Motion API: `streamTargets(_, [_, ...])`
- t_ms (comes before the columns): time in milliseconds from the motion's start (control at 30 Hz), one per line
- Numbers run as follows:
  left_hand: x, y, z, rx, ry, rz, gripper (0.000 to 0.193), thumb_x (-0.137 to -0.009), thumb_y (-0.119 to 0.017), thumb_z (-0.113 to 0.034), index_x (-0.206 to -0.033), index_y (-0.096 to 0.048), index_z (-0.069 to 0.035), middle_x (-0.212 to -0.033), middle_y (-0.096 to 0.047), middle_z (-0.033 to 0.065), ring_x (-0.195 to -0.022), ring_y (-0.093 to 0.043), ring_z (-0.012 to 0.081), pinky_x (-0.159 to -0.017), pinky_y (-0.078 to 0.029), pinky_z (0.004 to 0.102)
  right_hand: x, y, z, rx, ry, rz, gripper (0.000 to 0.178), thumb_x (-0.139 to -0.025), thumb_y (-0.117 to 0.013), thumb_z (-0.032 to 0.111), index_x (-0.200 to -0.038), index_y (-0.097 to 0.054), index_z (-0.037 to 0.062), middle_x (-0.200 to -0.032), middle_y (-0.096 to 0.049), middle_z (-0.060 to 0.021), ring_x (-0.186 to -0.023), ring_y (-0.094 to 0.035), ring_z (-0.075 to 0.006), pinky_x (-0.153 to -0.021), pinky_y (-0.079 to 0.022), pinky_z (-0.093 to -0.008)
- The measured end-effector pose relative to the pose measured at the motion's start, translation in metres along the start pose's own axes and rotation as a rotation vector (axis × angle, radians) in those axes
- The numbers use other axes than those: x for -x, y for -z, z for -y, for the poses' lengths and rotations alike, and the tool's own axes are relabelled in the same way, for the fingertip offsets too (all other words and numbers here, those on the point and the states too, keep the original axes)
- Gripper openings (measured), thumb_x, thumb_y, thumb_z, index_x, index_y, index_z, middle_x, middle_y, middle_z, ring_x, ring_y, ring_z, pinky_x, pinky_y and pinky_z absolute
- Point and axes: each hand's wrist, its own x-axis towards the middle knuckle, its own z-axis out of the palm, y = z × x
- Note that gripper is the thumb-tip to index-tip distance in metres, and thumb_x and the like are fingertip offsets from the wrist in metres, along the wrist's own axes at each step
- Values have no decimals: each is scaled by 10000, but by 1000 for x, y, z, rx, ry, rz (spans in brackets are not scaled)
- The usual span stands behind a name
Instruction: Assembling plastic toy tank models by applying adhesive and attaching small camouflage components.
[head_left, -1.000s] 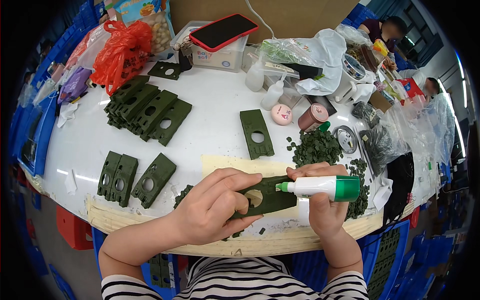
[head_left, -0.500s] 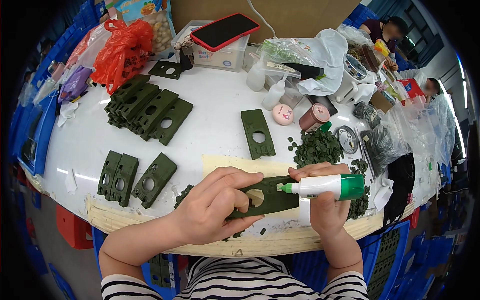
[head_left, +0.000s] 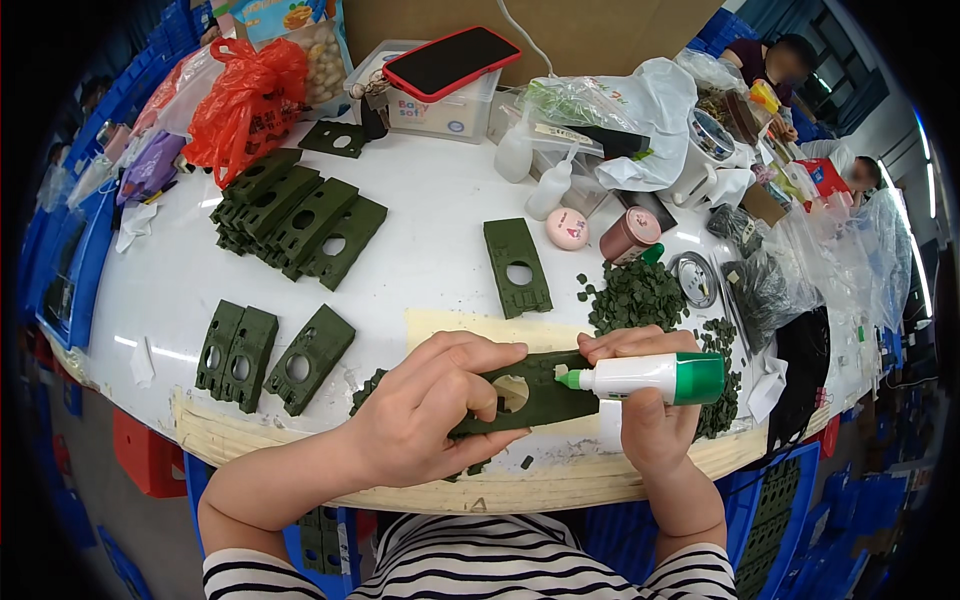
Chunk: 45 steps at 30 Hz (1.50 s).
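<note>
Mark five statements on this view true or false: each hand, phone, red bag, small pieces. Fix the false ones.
1. The right hand holds a white-and-green bottle. True.
2. The left hand is empty. False: the left hand grips a green plate.
3. The phone lies directly on the table. False: the phone rests on a plastic box.
4. Small green pieces lie heaped beyond the right hand. True.
5. The red bag is at the right. False: the red bag is at the far left.

Bright white tabletop (head_left: pixel 425 250) with streaked glare, dark bent fisheye edges.
</note>
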Motion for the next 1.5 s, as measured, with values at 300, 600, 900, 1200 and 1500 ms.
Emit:
streamTargets(300, [1, 0, 1, 6, -3, -6, 419, -632, -818, -78, -795, -434, -35, -1060, -582, 242, -836, -590, 352, -712, -509, 381, -2, -1, 1, -8, -18, -21, 368, -893, -608, 280, -1069, -468, -10, -976, -587, -175, -975, -597, -280, -941, -454, -475])
streamTargets(600, [7, -1, 0, 309, 213, -55, 547, -670, -811, -58, -1078, -448, -25, -1117, -523, 167, -1016, -551, 250, -774, -507, 327, 0, -1, 7, -64, -49, -46, 461, -895, -553, 438, -1042, -445, 15, -940, -593, -155, -917, -633, -265, -917, -472, -471])
streamTargets(900, [0, 7, 0, 1155, 740, -77, 765, -743, -761, -84, -1354, -300, -65, -1301, -442, 154, -1189, -481, 239, -968, -445, 393, -2, -2, 12, -304, -115, -93, 475, -879, -541, 500, -1004, -444, 52, -885, -576, -135, -882, -631, -257, -908, -477, -460])
streamTargets(1200, [10, -6, -2, 1396, 772, 294, 621, -912, -555, -56, -1437, -222, -33, -1348, -420, 110, -1202, -455, 170, -1018, -371, 333, 3, -14, 3, -114, -16, 27, 459, -856, -618, 420, -1045, -469, 30, -948, -611, -159, -927, -620, -265, -985, -408, -505])
streamTargets(1500, [16, -11, 1, 1410, 735, 338, 613, -909, -555, -42, -1431, -235, -32, -1327, -422, 102, -1181, -461, 154, -990, -396, 315, 6, -19, 3, 37, -87, 50, 502, -850, -581, 493, -1011, -452, 35, -900, -598, -145, -911, -620, -244, -981, -431, -487])
